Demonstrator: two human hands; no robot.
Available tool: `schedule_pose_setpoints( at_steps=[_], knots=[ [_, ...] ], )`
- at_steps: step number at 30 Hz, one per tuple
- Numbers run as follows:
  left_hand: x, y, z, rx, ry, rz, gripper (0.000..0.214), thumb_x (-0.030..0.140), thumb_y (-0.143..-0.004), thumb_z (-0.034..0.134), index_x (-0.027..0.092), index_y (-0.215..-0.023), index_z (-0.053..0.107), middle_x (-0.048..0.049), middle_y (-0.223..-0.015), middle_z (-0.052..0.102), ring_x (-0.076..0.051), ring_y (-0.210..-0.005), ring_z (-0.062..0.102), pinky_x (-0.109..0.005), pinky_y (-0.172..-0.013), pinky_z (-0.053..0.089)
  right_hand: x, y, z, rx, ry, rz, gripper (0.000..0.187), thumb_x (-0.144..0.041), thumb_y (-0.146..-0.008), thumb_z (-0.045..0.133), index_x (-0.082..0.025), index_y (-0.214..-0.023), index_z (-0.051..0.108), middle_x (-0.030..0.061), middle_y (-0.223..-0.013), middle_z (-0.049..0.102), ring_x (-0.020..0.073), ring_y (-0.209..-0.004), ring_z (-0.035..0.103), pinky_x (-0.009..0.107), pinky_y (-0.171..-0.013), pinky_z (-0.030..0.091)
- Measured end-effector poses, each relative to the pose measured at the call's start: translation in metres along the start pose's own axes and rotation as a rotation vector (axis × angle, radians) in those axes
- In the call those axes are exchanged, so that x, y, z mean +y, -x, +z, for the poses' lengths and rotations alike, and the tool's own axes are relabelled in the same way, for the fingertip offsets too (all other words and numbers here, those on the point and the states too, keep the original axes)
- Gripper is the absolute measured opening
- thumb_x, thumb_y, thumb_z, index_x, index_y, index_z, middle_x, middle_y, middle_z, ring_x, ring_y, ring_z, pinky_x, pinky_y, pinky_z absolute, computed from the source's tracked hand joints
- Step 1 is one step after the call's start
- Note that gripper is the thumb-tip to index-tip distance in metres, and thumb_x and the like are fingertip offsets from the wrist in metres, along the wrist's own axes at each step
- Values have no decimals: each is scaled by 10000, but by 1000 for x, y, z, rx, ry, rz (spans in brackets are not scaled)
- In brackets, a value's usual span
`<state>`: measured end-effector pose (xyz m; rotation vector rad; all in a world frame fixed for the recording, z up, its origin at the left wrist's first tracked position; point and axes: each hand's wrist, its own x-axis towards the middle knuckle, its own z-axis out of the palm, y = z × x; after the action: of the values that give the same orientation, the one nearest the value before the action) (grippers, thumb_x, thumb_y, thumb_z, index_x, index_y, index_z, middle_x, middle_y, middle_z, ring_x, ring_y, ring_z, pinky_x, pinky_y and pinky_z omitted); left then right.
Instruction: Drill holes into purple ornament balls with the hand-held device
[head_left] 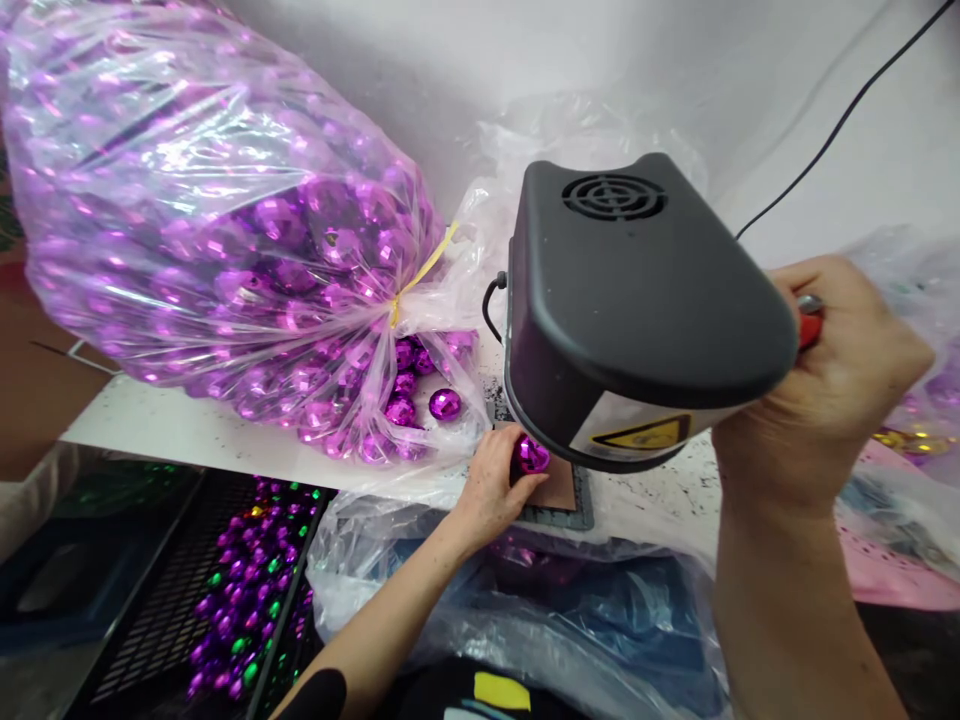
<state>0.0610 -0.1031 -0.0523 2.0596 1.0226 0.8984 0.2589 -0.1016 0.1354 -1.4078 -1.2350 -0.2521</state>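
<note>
Between the thumb and fingers of my left hand (491, 490) is a shiny purple faceted ball (533, 454). It is held over a brown pad (556, 483) on a grey base plate (589, 512). Above it looms a black machine head (637, 290) with a round vent grille and a yellow warning label, hiding part of the work spot. My right hand (840, 360) is wrapped around a handle at the machine's right side, where a bit of red and a metal end show. Several loose purple balls, one of them apart (445, 404), lie left of my left hand.
A big clear bag (225, 220) of purple balls, cinched with a yellow tie (424, 270), fills the left. Below it, a black crate (161, 590) holds purple and green beads. Clear plastic (420, 600) drapes the table's front edge. A black cable (840, 125) runs at upper right.
</note>
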Motion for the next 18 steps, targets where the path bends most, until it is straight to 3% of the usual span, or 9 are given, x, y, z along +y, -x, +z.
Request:
schedule_pose_setpoints(
  at_steps=[6, 12, 18],
  knots=[
    [3, 2, 9, -19, -32, -57, 381, 346, -919, 655, 192, -1259, 580, -121, -1273, 647, -309, -1213, 568, -523, -1077, 428, 1, 0, -3, -7, -2, 2, 319, -427, -928, 568, -141, -791, 593, -61, -652, 469, -7, -634, 389, 185, -626, 302],
    [9, -2, 4, -66, -62, -51, 316, 437, -965, 552, 214, -1180, 616, -114, -1217, 643, -286, -1197, 572, -564, -1153, 363, 1, 3, -1, 25, 13, -33, 305, -408, -945, 551, -140, -804, 591, -53, -637, 427, -3, -622, 360, 179, -618, 289],
    [16, -2, 2, -57, -131, -50, 363, 482, -980, 492, 240, -1226, 605, -100, -1128, 673, -293, -1156, 607, -587, -1195, 318, 8, 49, -22, -10, 2, -65, 373, -482, -946, 505, -145, -817, 602, -1, -721, 490, 57, -678, 474, 199, -587, 369]
  ],
)
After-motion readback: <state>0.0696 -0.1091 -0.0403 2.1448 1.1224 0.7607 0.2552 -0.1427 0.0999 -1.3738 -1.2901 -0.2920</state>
